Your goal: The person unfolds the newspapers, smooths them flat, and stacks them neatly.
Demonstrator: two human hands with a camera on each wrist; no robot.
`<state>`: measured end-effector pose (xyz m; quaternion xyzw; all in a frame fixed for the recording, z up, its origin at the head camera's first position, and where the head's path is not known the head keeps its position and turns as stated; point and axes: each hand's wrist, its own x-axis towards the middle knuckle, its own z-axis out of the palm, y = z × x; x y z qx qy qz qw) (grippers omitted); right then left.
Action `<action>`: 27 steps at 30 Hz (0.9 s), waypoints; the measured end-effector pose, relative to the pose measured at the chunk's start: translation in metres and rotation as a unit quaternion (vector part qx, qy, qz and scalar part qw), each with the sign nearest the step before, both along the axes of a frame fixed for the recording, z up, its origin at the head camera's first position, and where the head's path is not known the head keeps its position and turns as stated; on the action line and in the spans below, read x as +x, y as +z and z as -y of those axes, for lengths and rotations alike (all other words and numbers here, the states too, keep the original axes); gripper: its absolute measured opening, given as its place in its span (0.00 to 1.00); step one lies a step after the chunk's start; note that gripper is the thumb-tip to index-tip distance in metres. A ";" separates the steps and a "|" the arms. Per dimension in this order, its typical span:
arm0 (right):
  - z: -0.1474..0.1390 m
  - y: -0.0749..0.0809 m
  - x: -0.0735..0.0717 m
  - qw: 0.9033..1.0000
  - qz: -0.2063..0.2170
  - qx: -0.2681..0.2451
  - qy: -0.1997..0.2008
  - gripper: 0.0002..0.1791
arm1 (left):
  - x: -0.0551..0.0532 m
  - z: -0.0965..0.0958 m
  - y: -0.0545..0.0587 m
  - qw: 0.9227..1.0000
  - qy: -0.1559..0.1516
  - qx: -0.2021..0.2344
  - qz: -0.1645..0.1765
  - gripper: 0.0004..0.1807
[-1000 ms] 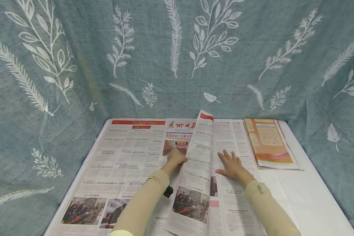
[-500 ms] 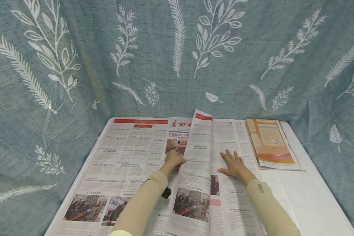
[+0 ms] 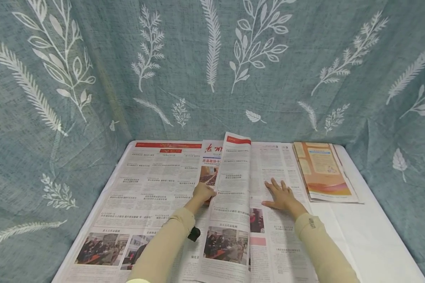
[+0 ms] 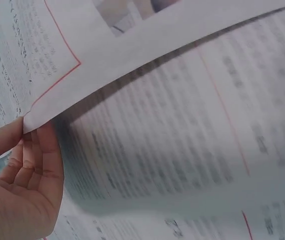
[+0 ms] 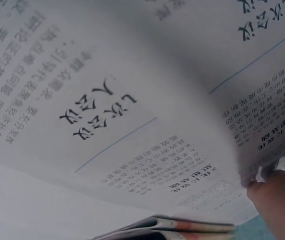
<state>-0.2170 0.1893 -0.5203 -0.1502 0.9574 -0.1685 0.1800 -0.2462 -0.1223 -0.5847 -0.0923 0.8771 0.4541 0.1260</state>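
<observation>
A large newspaper [image 3: 156, 188] lies spread over the table, with one page [image 3: 233, 196] lifted and curled over towards the left. My left hand [image 3: 202, 193] pinches the free edge of that page between thumb and fingers, which the left wrist view shows closely. Under the curl, part of a red masthead and a colour photo can be seen. To the right, my right hand [image 3: 282, 198] rests on the newspaper with fingers spread. At the edge of the right wrist view the same hand [image 5: 280, 200] shows partly, beside printed columns.
A folded stack of papers with an orange cover [image 3: 327, 173] lies at the back right, close to the newspaper. White table surface [image 3: 368, 236] shows along the right. A blue-green curtain [image 3: 212, 70] with white leaf prints hangs behind and at both sides.
My left hand has drawn the page edge a little to the left, so the curled page covers more of the masthead. The right hand stays almost where it was.
</observation>
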 end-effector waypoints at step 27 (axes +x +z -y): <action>-0.004 0.005 -0.001 1.000 0.018 0.009 -0.012 0.50 | 0.049 0.031 0.094 0.995 0.046 -0.085 0.017 0.13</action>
